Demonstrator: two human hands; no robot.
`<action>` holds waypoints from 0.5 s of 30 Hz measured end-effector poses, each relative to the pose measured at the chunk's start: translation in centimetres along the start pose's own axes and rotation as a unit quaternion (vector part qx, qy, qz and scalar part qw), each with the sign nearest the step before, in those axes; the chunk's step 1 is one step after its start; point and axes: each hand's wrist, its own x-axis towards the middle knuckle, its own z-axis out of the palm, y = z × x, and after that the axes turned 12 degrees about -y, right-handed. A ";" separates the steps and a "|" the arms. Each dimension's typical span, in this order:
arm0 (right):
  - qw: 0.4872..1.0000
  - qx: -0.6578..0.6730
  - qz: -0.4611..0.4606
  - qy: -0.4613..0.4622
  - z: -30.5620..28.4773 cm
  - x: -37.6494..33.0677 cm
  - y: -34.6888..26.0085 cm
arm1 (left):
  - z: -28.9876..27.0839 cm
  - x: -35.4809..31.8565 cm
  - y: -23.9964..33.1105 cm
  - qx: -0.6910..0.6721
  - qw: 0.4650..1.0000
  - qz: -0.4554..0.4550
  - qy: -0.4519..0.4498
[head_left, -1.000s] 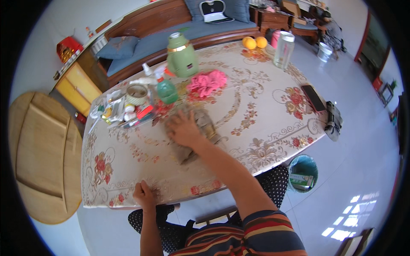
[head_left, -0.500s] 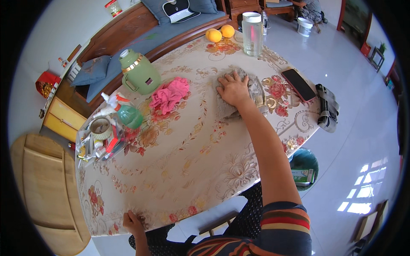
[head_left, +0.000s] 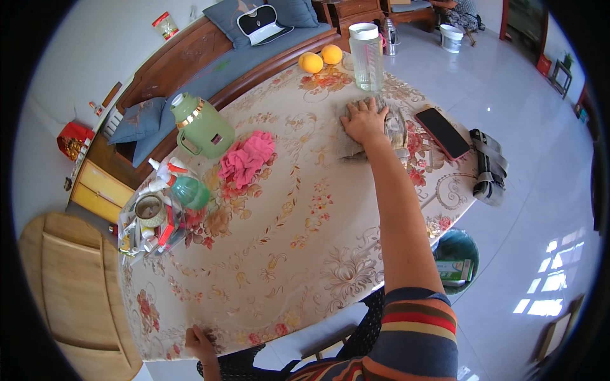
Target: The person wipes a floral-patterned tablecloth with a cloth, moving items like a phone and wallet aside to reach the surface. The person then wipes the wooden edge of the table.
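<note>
Grey cloth [head_left: 351, 147] on the far right of the table [head_left: 337, 206], just near of the glass jar [head_left: 366, 60] and left of the phone [head_left: 442, 133]. Pressed under the right hand [head_left: 365, 120], fingers spread wide, not pinched. For a decent wiping stroke: weight through the whole palm, cloth sliding as 1 piece, well clear of jar and phone. Roughly squarish, so no obvious front end or long axis. Left hand [head_left: 201, 345] curled at the near left edge; can't tell if holding anything.
</note>
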 end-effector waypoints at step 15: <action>0.997 0.007 -0.027 0.070 -1.5 -16.8 9.1 | -0.2 0.2 -1.7 0.107 0.985 0.123 0.051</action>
